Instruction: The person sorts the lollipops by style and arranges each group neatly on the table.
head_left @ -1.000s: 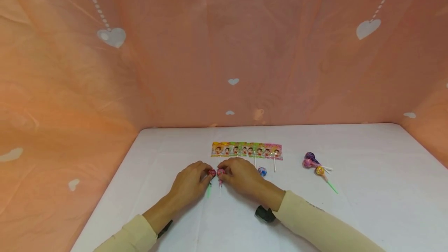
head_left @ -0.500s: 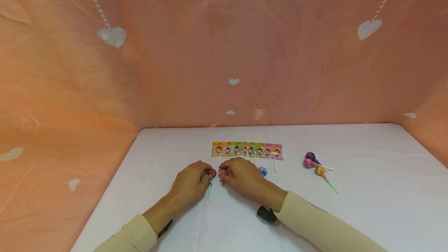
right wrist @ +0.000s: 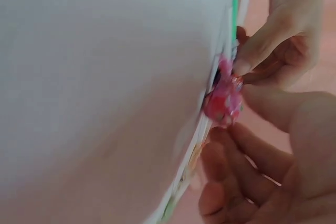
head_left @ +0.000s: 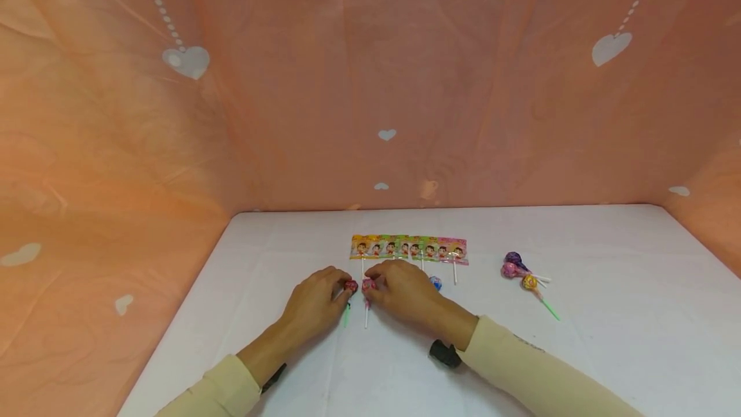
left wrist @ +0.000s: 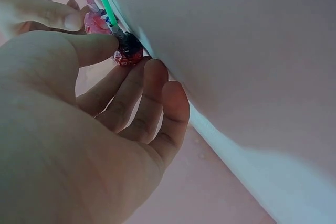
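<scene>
My left hand (head_left: 315,298) pinches the head of a dark red lollipop (left wrist: 128,51) between thumb and fingers; its green stick (head_left: 346,316) points toward me on the white table. Just to the right, my right hand (head_left: 405,291) has thumb and fingertips on the head of a pink lollipop (right wrist: 224,100), whose white stick (head_left: 366,315) lies nearly parallel to the green one. A small gap separates the two heads in the head view. Behind the right hand, a blue lollipop (head_left: 435,283) is partly hidden.
Beyond the hands lies a row of flat lollipops (head_left: 457,251) in yellow, green and pink wrappers, sticks toward me. To the right, a purple lollipop (head_left: 512,258), another pink lollipop (head_left: 509,270) and a yellow lollipop (head_left: 529,282) lie clustered. Orange cloth with hearts surrounds the table.
The right hand has shifted slightly to the right with the pink lollipop, widening the gap between the two heads. The left hand and the dark red lollipop have stayed in place.
</scene>
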Available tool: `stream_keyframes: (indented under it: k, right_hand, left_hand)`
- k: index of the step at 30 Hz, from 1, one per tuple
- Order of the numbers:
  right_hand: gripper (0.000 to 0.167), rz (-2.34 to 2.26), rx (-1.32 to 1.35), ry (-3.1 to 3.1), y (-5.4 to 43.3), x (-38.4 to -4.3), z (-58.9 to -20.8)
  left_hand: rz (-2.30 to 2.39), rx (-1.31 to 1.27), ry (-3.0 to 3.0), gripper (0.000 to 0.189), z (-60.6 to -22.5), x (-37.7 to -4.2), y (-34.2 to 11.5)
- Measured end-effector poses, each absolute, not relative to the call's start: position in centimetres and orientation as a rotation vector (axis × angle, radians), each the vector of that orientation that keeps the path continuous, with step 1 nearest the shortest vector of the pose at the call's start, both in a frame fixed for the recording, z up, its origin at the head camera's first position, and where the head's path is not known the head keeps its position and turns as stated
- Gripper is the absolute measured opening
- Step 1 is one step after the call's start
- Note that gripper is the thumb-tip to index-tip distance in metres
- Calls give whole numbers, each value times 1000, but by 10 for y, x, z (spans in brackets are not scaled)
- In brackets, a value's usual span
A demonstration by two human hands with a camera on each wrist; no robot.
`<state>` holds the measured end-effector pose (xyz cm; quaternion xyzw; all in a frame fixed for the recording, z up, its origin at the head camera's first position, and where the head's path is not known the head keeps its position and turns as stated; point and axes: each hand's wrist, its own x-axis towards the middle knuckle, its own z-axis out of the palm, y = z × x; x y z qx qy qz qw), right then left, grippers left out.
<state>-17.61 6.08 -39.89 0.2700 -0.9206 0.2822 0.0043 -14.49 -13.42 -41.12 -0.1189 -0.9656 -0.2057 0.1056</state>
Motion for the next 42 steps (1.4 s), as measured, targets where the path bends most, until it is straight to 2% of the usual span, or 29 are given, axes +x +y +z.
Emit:
stream_keyframes:
  k: [7, 18, 23, 31, 35, 42]
  right_hand:
    - [33, 904, 764, -2933, 82, -178, -392]
    - [29, 661, 930, -2833, 145, -197, -382]
    - [27, 570, 861, -2786, 166, -203, -391]
    - [31, 691, 776, -2817, 176, -190, -403]
    - [34, 705, 815, -2811, 176, -187, -406]
    - [29, 716, 906, -2788, 175, -187, -408]
  left_hand:
    - [-598, -336, -2874, 15, -411, -146, -134]
    - [-603, -359, -2834, 15, -412, -146, -136]
    - [-616, -360, -2834, 15, -412, -146, -136]
    - [-610, -368, -2832, 15, -412, -145, -134]
    - [-610, -369, -2833, 15, -411, -145, -134]
    - [-610, -345, -2845, 15, -411, -145, -135]
